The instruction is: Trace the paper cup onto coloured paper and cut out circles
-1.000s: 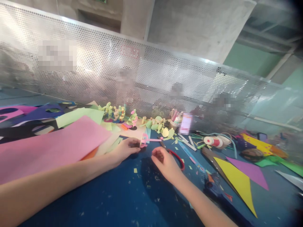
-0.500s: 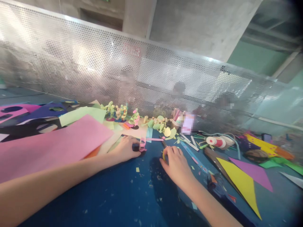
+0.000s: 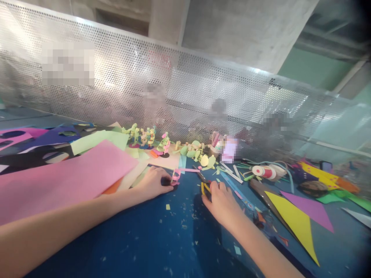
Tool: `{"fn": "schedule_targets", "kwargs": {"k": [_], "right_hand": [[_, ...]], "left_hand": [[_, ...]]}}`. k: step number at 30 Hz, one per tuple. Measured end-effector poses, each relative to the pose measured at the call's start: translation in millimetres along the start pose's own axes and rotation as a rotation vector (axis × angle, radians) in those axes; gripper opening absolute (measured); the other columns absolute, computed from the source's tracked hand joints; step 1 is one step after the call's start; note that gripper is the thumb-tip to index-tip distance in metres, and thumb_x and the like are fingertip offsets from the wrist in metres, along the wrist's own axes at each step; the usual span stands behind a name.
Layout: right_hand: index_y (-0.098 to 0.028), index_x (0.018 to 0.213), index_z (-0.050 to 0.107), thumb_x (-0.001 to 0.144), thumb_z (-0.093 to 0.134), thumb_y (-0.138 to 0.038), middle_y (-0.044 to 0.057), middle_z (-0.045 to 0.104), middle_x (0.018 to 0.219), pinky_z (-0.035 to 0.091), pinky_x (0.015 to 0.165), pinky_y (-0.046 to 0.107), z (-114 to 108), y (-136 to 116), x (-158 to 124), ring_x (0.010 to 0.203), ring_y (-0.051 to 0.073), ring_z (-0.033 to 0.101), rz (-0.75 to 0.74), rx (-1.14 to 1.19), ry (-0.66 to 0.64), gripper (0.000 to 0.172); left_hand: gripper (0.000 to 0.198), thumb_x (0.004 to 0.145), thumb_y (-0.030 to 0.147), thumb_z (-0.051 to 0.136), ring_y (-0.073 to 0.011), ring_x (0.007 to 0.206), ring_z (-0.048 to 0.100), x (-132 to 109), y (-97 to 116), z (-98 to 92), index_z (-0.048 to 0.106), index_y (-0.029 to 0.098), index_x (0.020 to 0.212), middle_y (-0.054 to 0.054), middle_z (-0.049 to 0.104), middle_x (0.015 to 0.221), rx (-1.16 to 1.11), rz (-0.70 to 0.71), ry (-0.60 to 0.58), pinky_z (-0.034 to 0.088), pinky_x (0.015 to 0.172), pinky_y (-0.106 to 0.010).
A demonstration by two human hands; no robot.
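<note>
My left hand (image 3: 153, 182) is closed, thumb and fingertips pinching a small pink foam figure (image 3: 175, 177) just above the blue table. A thin pink strip reaches from the figure toward the right. My right hand (image 3: 223, 200) rests at the yellow-handled scissors (image 3: 205, 188), fingers curled round the handle. The dark scissor blades point up and left, near the strip's end but apart from it. Part of the handle is hidden behind the fingers.
Left of my hands lie a large pink sheet (image 3: 72, 177) and a light green sheet (image 3: 98, 141). Small foam figures (image 3: 142, 136) stand at the back. To the right are a ruler (image 3: 239, 193), a red-and-white spool (image 3: 263, 172) and a yellow sheet (image 3: 292, 220). Scraps dot the blue table (image 3: 139, 239).
My right hand has moved slightly to the right with the scissors, and more of the yellow handle shows. My left hand keeps its pinch on the pink figure, nearly unmoved.
</note>
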State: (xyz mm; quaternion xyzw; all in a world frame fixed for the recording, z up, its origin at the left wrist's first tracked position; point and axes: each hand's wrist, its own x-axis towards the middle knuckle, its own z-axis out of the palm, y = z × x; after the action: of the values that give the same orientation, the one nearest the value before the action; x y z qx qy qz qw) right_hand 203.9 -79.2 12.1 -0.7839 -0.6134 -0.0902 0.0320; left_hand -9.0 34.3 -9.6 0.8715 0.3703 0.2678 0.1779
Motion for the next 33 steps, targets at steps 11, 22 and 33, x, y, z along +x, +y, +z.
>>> {"fn": "schedule_targets", "kwargs": {"k": [11, 22, 33], "right_hand": [[-0.010, 0.099, 0.050, 0.090, 0.042, -0.039, 0.015, 0.057, 0.089, 0.043, 0.070, 0.033, -2.8, -8.7, 0.1, 0.086, 0.030, 0.061, 0.101, 0.006, -0.003, 0.031], [-0.012, 0.096, 0.052, 0.092, 0.034, -0.035, 0.017, 0.058, 0.084, 0.043, 0.066, 0.036, -15.6, 15.0, 5.5, 0.092, 0.035, 0.059, 0.158, -0.095, -0.024, 0.030], [-0.006, 0.098, 0.057, 0.089, 0.044, -0.045, 0.021, 0.064, 0.080, 0.045, 0.065, 0.038, -9.7, 28.3, 13.8, 0.079, 0.035, 0.065, 0.109, -0.138, -0.051, 0.043]], "left_hand": [[0.036, 0.070, 0.035, 0.065, -0.0249, 0.098, 0.057, -1.0, -0.5, 0.7, 0.065, 0.026, 0.105, 0.000, 0.070, 0.099, -0.072, 0.010, -0.019, 0.044, 0.086, -0.035], [0.032, 0.069, 0.034, 0.064, -0.0251, 0.097, 0.057, -2.9, 3.0, -1.3, 0.066, 0.027, 0.099, 0.001, 0.069, 0.097, -0.079, -0.005, -0.030, 0.043, 0.088, -0.037], [0.031, 0.074, 0.028, 0.055, -0.0288, 0.113, 0.050, -5.7, 6.5, -6.4, 0.065, 0.022, 0.103, -0.005, 0.063, 0.112, -0.244, -0.033, 0.052, 0.036, 0.099, -0.044]]}}
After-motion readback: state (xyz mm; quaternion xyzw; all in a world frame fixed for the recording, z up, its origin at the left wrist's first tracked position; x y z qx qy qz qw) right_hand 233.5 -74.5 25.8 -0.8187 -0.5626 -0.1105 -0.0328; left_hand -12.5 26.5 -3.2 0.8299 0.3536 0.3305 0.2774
